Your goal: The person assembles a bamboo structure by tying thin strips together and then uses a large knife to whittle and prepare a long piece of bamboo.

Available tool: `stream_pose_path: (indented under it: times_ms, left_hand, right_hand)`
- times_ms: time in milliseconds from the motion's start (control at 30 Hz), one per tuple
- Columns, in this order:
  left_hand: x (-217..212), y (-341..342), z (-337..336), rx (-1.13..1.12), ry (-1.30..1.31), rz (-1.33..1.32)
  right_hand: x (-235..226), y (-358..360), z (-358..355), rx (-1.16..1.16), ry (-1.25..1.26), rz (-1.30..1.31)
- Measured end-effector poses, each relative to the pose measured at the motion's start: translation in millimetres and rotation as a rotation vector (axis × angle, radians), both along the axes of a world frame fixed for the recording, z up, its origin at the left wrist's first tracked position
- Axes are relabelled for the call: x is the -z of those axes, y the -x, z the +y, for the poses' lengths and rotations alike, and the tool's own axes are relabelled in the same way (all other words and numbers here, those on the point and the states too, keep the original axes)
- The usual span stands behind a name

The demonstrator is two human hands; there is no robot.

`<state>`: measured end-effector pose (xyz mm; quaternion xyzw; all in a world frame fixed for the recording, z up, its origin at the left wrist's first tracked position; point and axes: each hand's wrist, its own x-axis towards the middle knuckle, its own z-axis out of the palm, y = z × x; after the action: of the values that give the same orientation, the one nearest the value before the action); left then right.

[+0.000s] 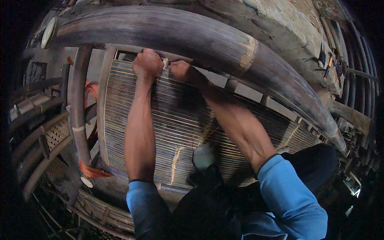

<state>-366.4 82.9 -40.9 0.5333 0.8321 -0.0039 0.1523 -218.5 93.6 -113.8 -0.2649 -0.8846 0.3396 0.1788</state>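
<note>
Nearest the camera are the person's blue sleeves [294, 200], pushed up past the elbows, with dark trousers [216, 204] between them. Both bare forearms reach up and away over a mat of thin bamboo slats [176, 132] stretched in a frame, its strips running crosswise and tied with pale cord. A pale rounded object [204, 156] lies on the slats near the knees; what it is cannot be told.

At the far top edge of the mat the left hand [148, 64] is closed into a fist around the slats or cord there. Just beside it, the right hand [180, 69] pinches narrowly at the same edge, and a small pale strip [165, 62] shows between the two.

Beyond the hands a thick dark bamboo pole [192, 38] arches across. An upright bamboo post [80, 104] stands left, with orange cord [93, 172] at its base.
</note>
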Motion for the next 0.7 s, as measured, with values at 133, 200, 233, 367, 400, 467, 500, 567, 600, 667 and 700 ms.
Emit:
stream_pose_path:
  times_ms: [133, 200, 233, 367, 400, 467, 500, 567, 600, 667, 700]
  left_hand:
    - [40.6, 61.6, -10.8, 0.136, 0.011, -0.055]
    - [49.9, 69.6, -11.3, 0.255, 0.033, -0.063]
    - [40.4, 46.2, -4.5, 0.260, -0.026, -0.140]
    - [35.6, 49.2, -10.7, 0.398, -0.156, -0.093]
    - [35.8, 41.3, -7.1, 0.449, -0.184, -0.060]
    - [32.8, 39.1, -6.9, 0.534, -0.211, 0.007]
    - [37.3, 45.8, -13.5, 0.522, -0.228, 0.018]
    - [48.0, 60.8, -28.4, 0.496, -0.261, 0.041]
    - [50.2, 60.2, -24.3, 0.543, -0.403, 0.013]
    - [52.9, 53.2, -9.1, 0.608, -0.556, -0.027]
    - [53.1, 57.9, -11.6, 0.649, -0.511, 0.116]
  right_hand:
    - [-60.8, 30.6, -19.2, 0.453, 0.395, -0.242]
    - [-65.6, 30.5, -24.4, 0.627, 0.544, -0.298]
    - [-60.3, 15.6, -20.0, 0.704, 0.583, -0.276]
    - [-61.9, 16.5, -24.4, 0.851, 0.523, -0.159]
    - [-52.2, 12.6, -21.2, 0.863, 0.536, -0.189]
    - [-52.1, 13.9, -22.3, 0.927, 0.483, -0.170]
    - [-61.1, 18.6, -23.7, 0.910, 0.482, -0.164]
    - [-81.1, 25.1, -29.1, 0.682, 0.642, -0.160]
    - [-74.3, 26.9, -29.4, 0.693, 0.633, -0.158]
    - [-45.1, 30.3, -27.0, 0.991, 0.359, -0.118]
    - [-44.5, 34.1, -29.7, 0.985, 0.363, -0.121]
